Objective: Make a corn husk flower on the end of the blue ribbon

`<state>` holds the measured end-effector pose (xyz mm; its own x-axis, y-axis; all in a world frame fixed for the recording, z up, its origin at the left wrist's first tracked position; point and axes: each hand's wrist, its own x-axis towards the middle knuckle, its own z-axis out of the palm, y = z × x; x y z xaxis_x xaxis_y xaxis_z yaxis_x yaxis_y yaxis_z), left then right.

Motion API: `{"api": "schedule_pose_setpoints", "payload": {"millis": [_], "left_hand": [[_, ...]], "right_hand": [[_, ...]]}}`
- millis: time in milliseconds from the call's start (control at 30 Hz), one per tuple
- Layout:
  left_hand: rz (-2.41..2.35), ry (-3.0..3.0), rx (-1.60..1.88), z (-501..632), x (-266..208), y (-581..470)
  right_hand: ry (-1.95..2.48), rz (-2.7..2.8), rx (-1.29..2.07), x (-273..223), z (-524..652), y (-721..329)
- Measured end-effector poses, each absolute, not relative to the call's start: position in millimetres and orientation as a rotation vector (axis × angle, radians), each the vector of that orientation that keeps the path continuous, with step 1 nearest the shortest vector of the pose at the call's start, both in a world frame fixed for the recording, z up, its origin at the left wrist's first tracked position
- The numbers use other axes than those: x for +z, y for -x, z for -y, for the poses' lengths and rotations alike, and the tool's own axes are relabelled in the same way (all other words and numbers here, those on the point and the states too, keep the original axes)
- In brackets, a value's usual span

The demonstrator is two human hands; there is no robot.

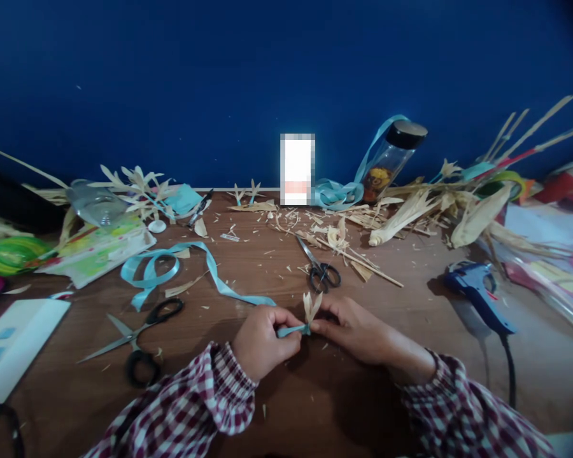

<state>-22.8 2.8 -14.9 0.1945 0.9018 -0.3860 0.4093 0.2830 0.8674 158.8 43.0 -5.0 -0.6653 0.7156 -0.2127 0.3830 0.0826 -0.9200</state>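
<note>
My left hand (270, 337) pinches a light blue ribbon (233, 294) whose long tail curls over the table to the left. A short stretch of it runs from these fingers to the base of a small corn husk flower (310, 306) with pale upright petals. My right hand (358, 327) grips that flower at its base, where blue ribbon wraps it. Small black-handled scissors (323, 277) lie just beyond my hands. Larger open scissors (141, 337) rest left of my left wrist.
A blue glue gun (480, 292) with a black cord lies at right. Husk scraps (353, 245) litter the table's back. A tilted black-lidded jar (394, 159) leans there beside a bright blurred screen (297, 168). At left are husk flowers (136, 184) and a white box (21, 346).
</note>
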Motion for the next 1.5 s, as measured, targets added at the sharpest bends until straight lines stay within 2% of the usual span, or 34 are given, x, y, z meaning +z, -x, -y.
{"api": "schedule_pose_setpoints", "payload": {"millis": [633, 1133, 1333, 1500], "left_hand": [[-1.715, -1.683, 0.699, 10.8, -19.7, 3.7], [-1.751, -1.633, 0.736, 4.5, -22.7, 4.4], [-1.544, -1.305, 0.622, 0.2, -12.3, 12.9], [-1.517, -1.314, 0.602, 0.2, -11.1, 12.2]], "right_hand": [[1.296, 1.898, 1.509, -16.3, -35.6, -150.2], [1.360, 1.778, 1.483, -16.6, -33.0, -144.8], [1.014, 1.759, 1.816, -14.6, -42.4, -156.9], [0.933, 1.812, 1.800, -11.9, -45.0, -158.0]]}}
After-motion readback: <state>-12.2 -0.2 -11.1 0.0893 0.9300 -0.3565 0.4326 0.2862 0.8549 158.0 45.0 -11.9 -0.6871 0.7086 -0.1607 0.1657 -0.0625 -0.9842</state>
